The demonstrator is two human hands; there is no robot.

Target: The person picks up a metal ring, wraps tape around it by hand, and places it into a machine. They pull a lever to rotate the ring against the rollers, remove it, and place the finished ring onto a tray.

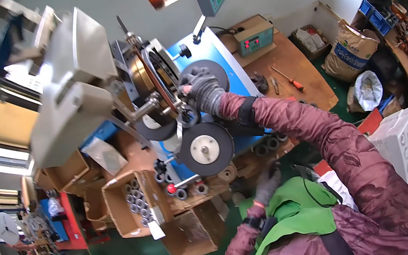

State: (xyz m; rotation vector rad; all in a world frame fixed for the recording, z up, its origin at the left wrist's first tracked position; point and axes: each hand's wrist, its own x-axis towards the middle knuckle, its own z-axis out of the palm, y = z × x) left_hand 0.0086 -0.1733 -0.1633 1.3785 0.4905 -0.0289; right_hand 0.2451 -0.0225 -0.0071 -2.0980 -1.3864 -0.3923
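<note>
My right hand (204,90), in a grey knit glove, reaches to a bench machine with an upright brass-and-dark ring (153,76). Its fingers curl in at the ring's right side, and what they hold is hidden. Just below the hand is a small dark ring-shaped part (190,114). A black disc with a white hub (205,149) sits at the machine's front, and another dark disc (213,72) lies behind the hand. My left hand (267,183), also gloved, hangs before the bench edge near my green apron (303,205); its fingers are blurred, and I see nothing held.
A cardboard box (112,210) of grey rings stands left of the machine, with more rings (271,144) along the bench edge. At the right of the bench lie a screwdriver (289,80) and a teal control box (256,42). A white foam block (399,146) is near my right elbow.
</note>
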